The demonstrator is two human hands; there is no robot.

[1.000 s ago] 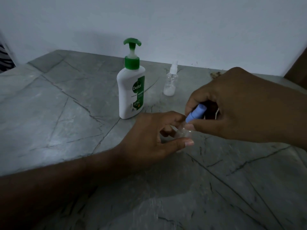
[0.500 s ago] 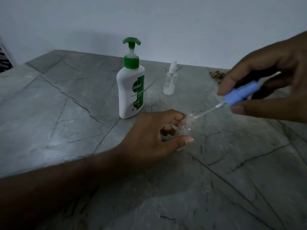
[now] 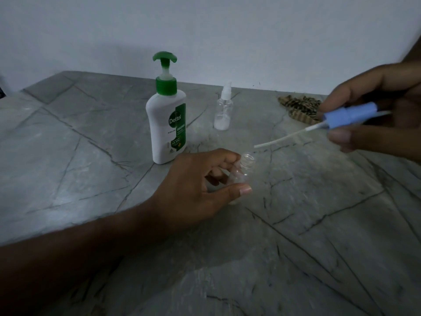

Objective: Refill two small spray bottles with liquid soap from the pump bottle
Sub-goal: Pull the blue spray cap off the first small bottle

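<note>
Two hands work in the head view: the left hand [image 3: 193,185] grips the uncapped clear spray bottle [image 3: 242,173] standing on the marble counter [image 3: 319,224], while the right hand [image 3: 376,110] pinches its blue sprayer head [image 3: 348,116], dip tube clear of the neck. The Dettol pump bottle [image 3: 167,119] stands just behind. Reaching for it one-handed may topple the light bottle.

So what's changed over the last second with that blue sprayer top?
The right hand lifted the blue sprayer top off the clear bottle, up and rightward; its dip tube is now fully out. The left hand kept gripping the bottle. The pump bottle and white-capped spray bottle stayed put.
</note>
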